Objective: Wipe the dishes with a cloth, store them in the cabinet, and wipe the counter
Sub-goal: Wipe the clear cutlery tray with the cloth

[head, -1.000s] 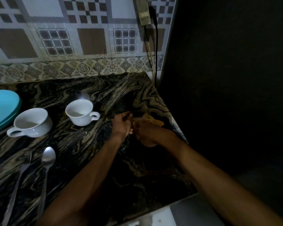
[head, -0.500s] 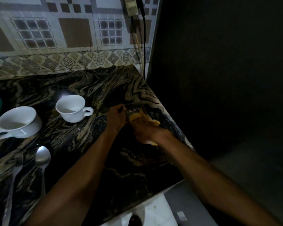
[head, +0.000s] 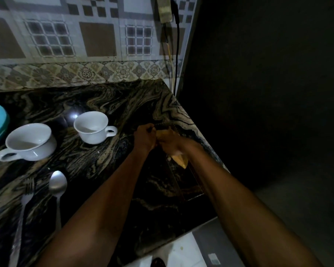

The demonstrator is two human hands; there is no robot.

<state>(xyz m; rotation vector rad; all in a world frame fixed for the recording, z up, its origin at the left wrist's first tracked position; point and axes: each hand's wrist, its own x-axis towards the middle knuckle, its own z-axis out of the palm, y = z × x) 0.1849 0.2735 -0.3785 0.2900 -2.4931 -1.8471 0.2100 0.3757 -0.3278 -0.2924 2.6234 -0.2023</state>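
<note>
A: What is being wiped?

B: A small dark metal utensil (head: 160,125), thin and hard to make out. The left hand (head: 145,137) pinches its near end with curled fingers, and the right hand (head: 171,141) is curled round a soft yellow cloth (head: 179,160) wrapped on it, just right of the nearer white ceramic cup (head: 94,127).

A: How should it handle?

B: Light and stiff, I judge, possibly slick if wet; best held by the handle. The cloth is limp and folds freely.

A: And the cups?

B: Breakable; take them by the handle or body. A second white cup (head: 30,141) sits left of the first, a steel spoon (head: 57,191) and fork (head: 24,205) in front of it.

A: The surface?

B: A glossy, dark swirled stone counter (head: 123,101), tiled wall (head: 81,35) behind the cup, darkness to its right.
</note>
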